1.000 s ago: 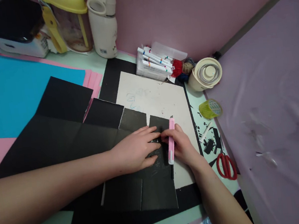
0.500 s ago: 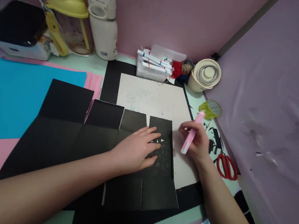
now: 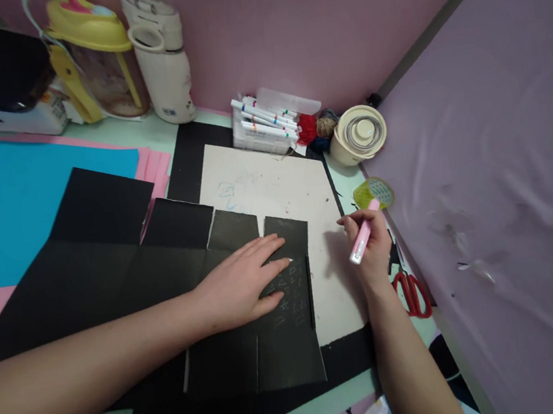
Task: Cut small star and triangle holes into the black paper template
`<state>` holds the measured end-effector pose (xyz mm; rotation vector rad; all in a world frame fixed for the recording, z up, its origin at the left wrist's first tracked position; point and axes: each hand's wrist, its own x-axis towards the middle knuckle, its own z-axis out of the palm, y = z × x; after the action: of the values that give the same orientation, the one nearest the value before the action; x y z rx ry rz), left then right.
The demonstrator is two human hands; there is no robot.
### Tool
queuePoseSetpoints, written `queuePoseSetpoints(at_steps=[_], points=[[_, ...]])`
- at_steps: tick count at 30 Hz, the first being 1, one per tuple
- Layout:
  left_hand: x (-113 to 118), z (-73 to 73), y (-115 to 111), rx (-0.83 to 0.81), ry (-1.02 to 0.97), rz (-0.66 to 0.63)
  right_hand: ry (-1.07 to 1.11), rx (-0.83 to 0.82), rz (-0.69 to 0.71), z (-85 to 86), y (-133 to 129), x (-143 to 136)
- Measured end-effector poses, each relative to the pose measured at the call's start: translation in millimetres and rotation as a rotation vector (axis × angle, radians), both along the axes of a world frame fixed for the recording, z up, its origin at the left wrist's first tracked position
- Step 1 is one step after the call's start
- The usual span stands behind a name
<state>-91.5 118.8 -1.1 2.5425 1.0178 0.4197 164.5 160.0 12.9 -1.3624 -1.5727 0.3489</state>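
My left hand [image 3: 241, 290] lies flat with its fingers spread on a large sheet of black cardboard [image 3: 290, 360]. Faint pencil-like outlines run in columns beside its fingertips, and a small white gap shows near the index finger. The cardboard has folds and slits along its edges, and part of it rests over a whitish board [image 3: 336, 300]. My right hand [image 3: 375, 252] is closed around a slim pink craft knife [image 3: 362, 239], held above the board's right side. Its blade cannot be made out.
Red-handled scissors [image 3: 411, 294] lie right of my right arm, below a yellow-green tape roll [image 3: 374, 193]. Behind the board stand a box of markers [image 3: 267, 131], yarn balls [image 3: 307, 129] and a cream lidded container [image 3: 358, 135]. Blue paper [image 3: 29, 204] lies left; a white bottle [image 3: 165, 79] stands behind.
The view has shifted slightly. My right hand has moved a little away from the cardboard's edge with the craft knife. My left hand has slid slightly left, still flat on the cardboard.
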Motion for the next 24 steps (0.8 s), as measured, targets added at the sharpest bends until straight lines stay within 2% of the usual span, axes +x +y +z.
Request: queuePoseSetpoints(at_steps=[8, 15, 20, 24], points=[[2.4, 0.3, -0.6, 0.049, 0.068, -0.006, -0.052, -0.154, 0.137, -2.6, -6.0, -3.2], [2.2, 0.1, -1.0, 0.024, 0.053, 0.007, -0.029, -0.193, 0.214, -5.0, -9.1, -4.8], [-0.3, 2.4, -0.4, 0.012, 0.008, -0.055, -0.004, -0.217, 0.261, -8.3, -11.8, -5.2], [-1.9, 3.5, 0.4, 0.025, 0.007, -0.095, 0.092, -0.164, 0.375, -8.6, -12.9, -3.0]])
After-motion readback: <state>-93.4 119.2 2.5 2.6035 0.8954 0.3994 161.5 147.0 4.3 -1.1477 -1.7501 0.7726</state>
